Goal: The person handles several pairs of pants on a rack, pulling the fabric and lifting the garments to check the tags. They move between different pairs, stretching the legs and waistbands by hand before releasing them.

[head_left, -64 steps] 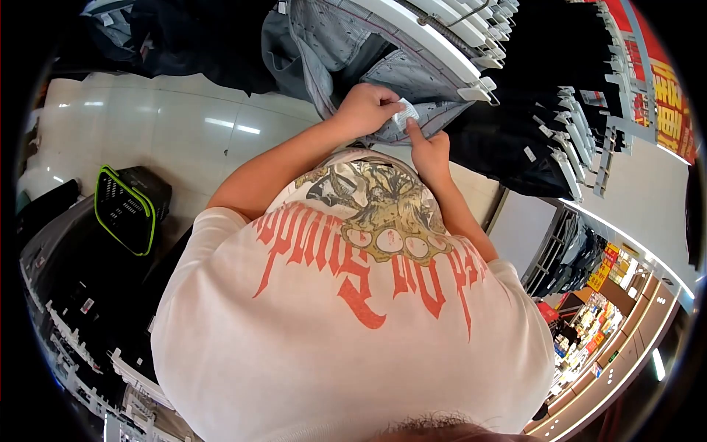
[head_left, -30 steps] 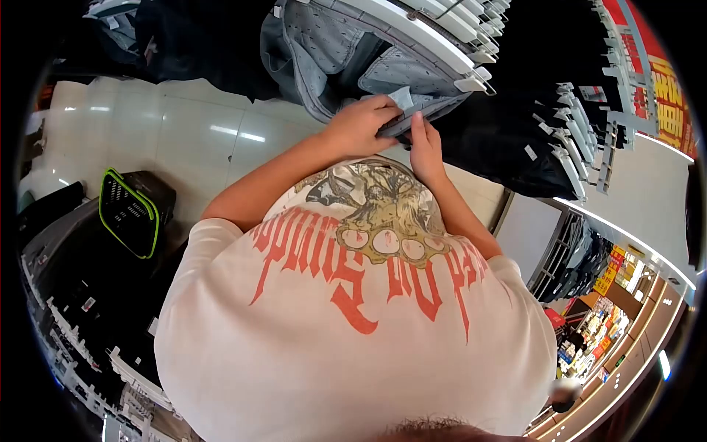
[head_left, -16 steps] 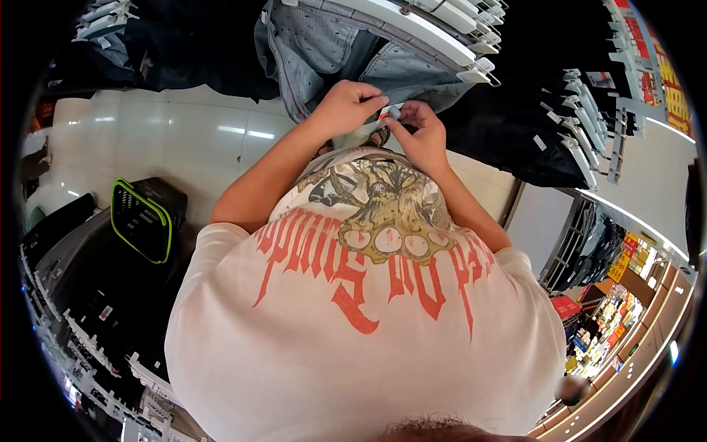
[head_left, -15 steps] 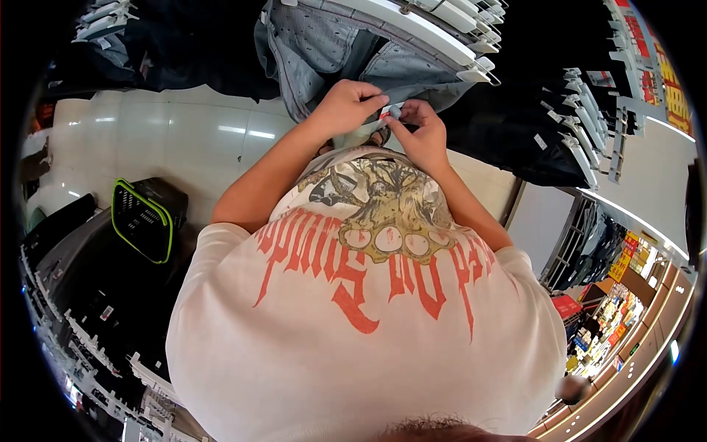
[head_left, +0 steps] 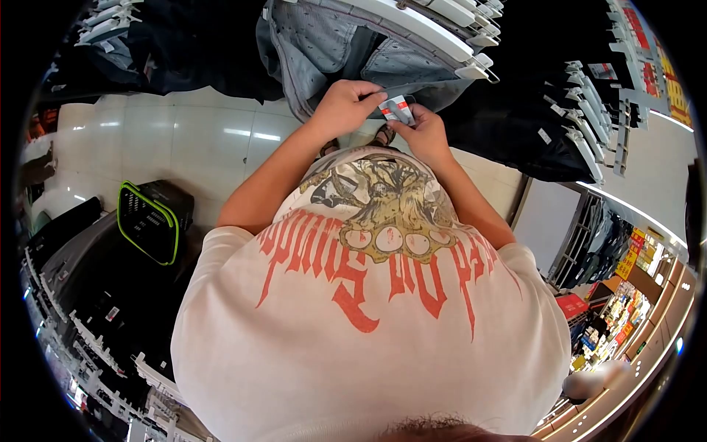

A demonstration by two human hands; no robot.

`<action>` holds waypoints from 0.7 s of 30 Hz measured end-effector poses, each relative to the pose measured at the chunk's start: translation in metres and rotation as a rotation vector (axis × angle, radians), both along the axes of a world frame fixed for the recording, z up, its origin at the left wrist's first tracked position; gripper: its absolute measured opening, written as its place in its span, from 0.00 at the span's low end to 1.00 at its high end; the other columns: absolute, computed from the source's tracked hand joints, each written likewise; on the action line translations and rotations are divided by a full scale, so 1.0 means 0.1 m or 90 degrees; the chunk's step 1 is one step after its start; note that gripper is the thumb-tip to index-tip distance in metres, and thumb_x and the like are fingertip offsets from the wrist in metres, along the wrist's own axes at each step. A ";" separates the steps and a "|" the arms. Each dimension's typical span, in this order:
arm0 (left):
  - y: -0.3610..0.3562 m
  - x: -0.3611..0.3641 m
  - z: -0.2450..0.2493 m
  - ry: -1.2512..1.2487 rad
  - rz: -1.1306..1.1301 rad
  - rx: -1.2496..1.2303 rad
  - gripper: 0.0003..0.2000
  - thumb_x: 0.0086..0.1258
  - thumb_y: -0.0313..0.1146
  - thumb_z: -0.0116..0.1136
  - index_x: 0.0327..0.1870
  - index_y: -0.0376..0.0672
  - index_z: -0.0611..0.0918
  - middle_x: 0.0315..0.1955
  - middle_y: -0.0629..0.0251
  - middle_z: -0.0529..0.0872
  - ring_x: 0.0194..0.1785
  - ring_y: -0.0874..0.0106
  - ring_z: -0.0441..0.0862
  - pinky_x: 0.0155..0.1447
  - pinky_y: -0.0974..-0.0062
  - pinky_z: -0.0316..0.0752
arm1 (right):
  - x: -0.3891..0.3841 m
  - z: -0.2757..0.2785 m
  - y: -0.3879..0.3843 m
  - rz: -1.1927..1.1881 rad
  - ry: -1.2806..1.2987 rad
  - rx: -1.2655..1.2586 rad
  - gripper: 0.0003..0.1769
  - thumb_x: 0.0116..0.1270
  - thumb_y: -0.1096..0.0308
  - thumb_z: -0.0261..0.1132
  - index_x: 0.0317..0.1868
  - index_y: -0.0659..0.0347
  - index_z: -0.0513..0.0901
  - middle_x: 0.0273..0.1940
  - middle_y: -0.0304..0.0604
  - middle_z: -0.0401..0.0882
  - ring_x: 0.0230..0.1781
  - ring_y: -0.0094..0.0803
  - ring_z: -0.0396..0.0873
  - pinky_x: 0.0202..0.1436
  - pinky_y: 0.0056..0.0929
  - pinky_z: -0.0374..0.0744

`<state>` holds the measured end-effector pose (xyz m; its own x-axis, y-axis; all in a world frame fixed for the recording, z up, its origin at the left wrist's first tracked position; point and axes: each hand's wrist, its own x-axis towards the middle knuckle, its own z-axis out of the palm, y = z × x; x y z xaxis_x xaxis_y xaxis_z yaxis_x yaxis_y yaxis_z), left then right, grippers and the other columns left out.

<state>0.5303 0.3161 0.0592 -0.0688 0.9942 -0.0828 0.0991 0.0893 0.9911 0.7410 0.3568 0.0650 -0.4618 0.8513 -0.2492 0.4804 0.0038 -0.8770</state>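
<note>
Grey trousers (head_left: 313,48) hang from a white hanger (head_left: 434,37) at the top centre, their inner lining showing. My left hand (head_left: 347,104) is closed at the lower edge of the grey cloth, beside a white and red tag (head_left: 397,110). From the other side my right hand (head_left: 425,130) pinches the edge of this tag between thumb and fingers. The printed face of the tag shows between the two hands; its text is too small to read.
A black basket with a green rim (head_left: 175,243) stands on the floor at the left. Dark garments (head_left: 515,136) on white hangers (head_left: 582,110) hang at the right, with more (head_left: 107,18) at the upper left. Another person's blurred head (head_left: 582,384) shows at lower right.
The tag between my hands has turned and opened out, so more of its white and red face shows. My right hand has shifted slightly down.
</note>
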 end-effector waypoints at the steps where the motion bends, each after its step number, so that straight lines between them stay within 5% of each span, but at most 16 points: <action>1: -0.01 -0.01 0.02 0.029 0.005 0.025 0.12 0.71 0.36 0.66 0.43 0.34 0.88 0.20 0.61 0.83 0.24 0.78 0.72 0.31 0.76 0.71 | 0.02 0.06 0.00 0.006 -0.052 0.039 0.13 0.63 0.71 0.76 0.45 0.67 0.85 0.29 0.38 0.85 0.29 0.21 0.79 0.34 0.24 0.78; 13: -0.09 0.01 0.08 0.041 -0.076 -0.025 0.10 0.72 0.33 0.66 0.43 0.33 0.88 0.23 0.69 0.85 0.28 0.86 0.72 0.31 0.79 0.69 | 0.16 -0.08 -0.13 -0.002 0.101 -0.122 0.14 0.67 0.68 0.75 0.48 0.66 0.85 0.37 0.38 0.86 0.34 0.19 0.81 0.38 0.20 0.79; 16: -0.09 0.03 0.10 0.072 -0.056 -0.023 0.12 0.68 0.36 0.67 0.42 0.35 0.89 0.20 0.58 0.84 0.22 0.78 0.73 0.30 0.75 0.71 | 0.17 -0.02 -0.17 -0.091 0.232 -0.344 0.16 0.71 0.66 0.72 0.53 0.66 0.84 0.45 0.39 0.86 0.37 0.22 0.83 0.43 0.21 0.83; 21: -0.11 0.05 0.12 0.060 -0.058 -0.025 0.12 0.69 0.36 0.67 0.43 0.34 0.88 0.21 0.58 0.84 0.22 0.78 0.73 0.30 0.74 0.71 | 0.21 -0.13 -0.17 -0.055 0.203 -0.353 0.15 0.71 0.65 0.72 0.51 0.67 0.85 0.42 0.38 0.87 0.36 0.20 0.83 0.43 0.19 0.83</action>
